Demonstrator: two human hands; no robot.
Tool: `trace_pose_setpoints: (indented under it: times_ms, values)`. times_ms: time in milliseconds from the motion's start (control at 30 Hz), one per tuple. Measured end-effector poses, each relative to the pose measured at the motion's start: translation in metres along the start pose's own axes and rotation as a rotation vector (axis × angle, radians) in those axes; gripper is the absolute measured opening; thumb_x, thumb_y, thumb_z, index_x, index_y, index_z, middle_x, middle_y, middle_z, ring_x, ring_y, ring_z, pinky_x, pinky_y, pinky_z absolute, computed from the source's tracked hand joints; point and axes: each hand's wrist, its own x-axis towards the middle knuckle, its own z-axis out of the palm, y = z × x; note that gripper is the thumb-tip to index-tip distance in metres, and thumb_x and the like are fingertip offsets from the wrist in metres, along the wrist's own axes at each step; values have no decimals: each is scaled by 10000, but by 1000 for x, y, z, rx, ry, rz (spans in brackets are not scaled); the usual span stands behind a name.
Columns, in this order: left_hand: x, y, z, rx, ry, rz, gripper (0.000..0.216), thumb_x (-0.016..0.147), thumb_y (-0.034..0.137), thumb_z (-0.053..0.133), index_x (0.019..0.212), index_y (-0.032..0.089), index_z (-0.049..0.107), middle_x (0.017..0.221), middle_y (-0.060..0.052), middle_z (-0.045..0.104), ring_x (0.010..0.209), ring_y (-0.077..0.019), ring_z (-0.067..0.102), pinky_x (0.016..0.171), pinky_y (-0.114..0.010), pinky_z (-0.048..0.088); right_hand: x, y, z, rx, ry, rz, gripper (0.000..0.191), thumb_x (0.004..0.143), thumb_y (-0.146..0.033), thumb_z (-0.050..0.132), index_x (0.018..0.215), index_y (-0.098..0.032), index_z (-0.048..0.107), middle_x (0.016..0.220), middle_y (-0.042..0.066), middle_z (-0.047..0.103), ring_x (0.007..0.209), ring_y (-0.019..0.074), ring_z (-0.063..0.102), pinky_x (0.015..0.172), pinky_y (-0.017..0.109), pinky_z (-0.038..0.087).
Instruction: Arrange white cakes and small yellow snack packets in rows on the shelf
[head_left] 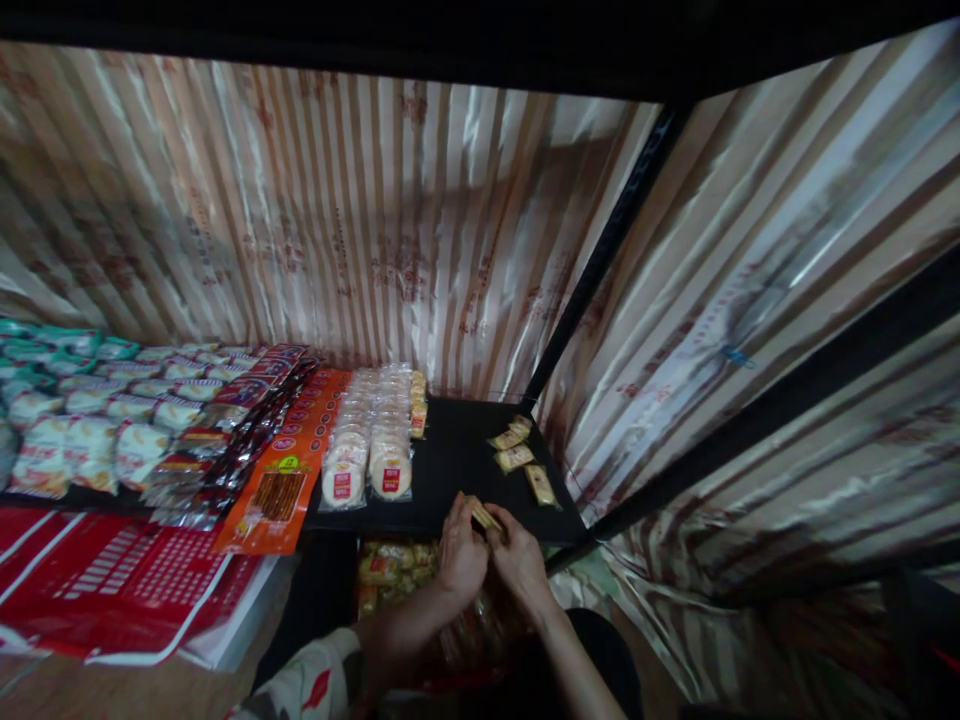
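Head view showed the left hand [461, 552] and right hand [517, 555] meeting at the black shelf's [457, 455] front edge, fingers curled closely around some small yellow packets [486, 517]. Four similar packets [514, 459] lay near its right end; wrapped round crackers [391, 480] stood in rows farther left.

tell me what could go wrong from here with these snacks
The left hand and right hand hold gold-wrapped snacks near the front edge of the black shelf, so one might slip and drop. The orange packet overhangs that edge, so a passing arm could knock it down. The round wrapped biscuits lie near the edge too, and might get nudged off.
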Motion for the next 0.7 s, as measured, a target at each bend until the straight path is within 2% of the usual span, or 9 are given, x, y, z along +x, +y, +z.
trace_pose_setpoints:
  times_ms: [67,200,400,533,633,700]
  values:
    - [-3,-1,-10,19,12,-23,587,697,6,409,1272,103,480,1425,-114,370,1321,-185,334,1120,-288,236,1,-3,0,204,3,119,339,691,-318,503,960,-179,654,968,67,696,910,228,630,854,348,467]
    - [-5,-4,-24,-5,31,-20,511,760,74,449,1269,108,477,1419,-129,374,1323,-192,327,1100,-288,258,0,-14,4,589,-27,324,354,640,-399,595,905,-172,653,838,50,705,748,204,647,612,274,498]
    - [5,-7,-39,-69,115,34,420,780,98,454,1189,162,518,1214,-87,559,1144,-161,507,1006,-269,365,-1,-40,9,806,-56,449,265,636,-378,655,819,-186,654,734,20,691,549,131,620,400,185,409]
    - [13,-10,-43,-96,167,73,371,754,81,489,1108,177,541,1088,-74,594,1032,-161,559,957,-299,413,4,-50,9,851,-36,453,316,691,-451,661,863,-187,636,734,26,692,537,121,630,414,183,437]
    - [17,-15,-40,-201,208,-9,298,751,115,530,1039,190,540,1032,-57,591,975,-160,583,870,-299,479,9,-48,13,880,-19,399,367,662,-471,700,884,-187,627,739,18,691,572,121,636,485,197,477]
    - [18,-19,-36,-269,228,-63,253,754,146,545,1004,183,526,1011,-60,574,923,-160,594,757,-278,525,11,-45,20,899,-6,360,383,624,-451,737,872,-182,624,726,6,685,585,119,628,526,207,488]
